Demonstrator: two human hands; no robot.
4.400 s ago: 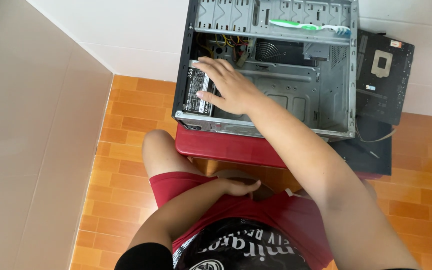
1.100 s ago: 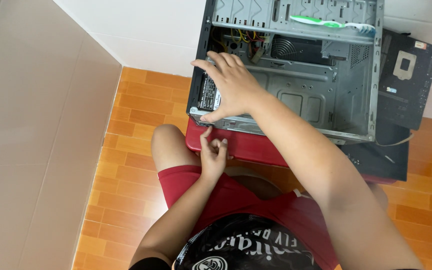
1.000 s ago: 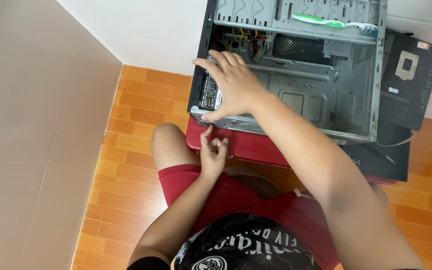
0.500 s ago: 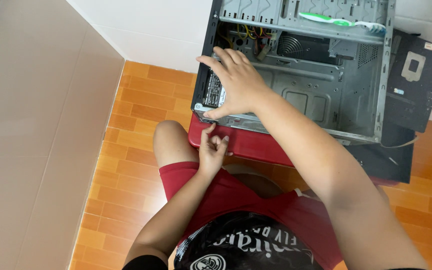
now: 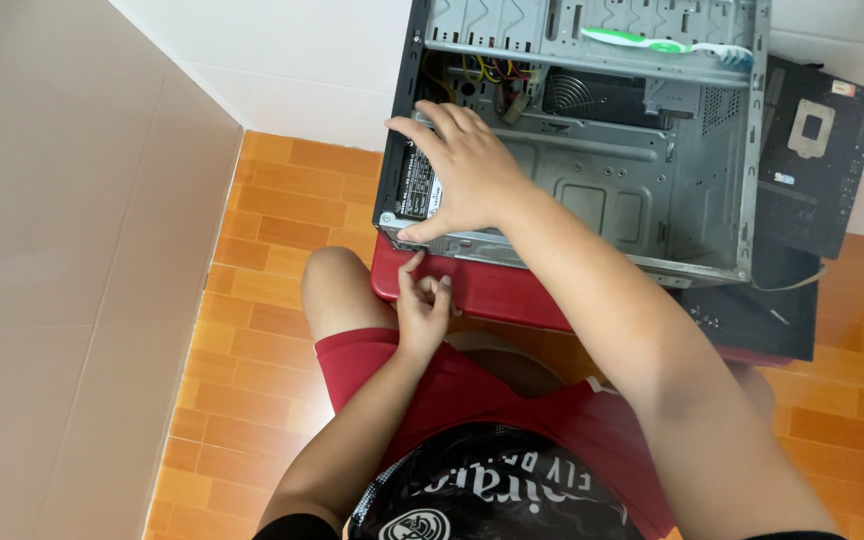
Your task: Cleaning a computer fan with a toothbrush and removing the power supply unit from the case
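Inside the open computer case (image 5: 652, 200), at its left end, our right hand (image 5: 462, 175) lies spread over the power supply (image 5: 414, 185) while our left hand (image 5: 422, 305), fingers pinched narrow, works its lower corner, apparently a screw needing careful turning.

You see a green-and-white toothbrush (image 5: 667, 45) lying on the case's top rail. A black motherboard (image 5: 814, 165) leans just right of it. Orange floor tiles (image 5: 272, 260) below, white wall (image 5: 292, 50) behind.
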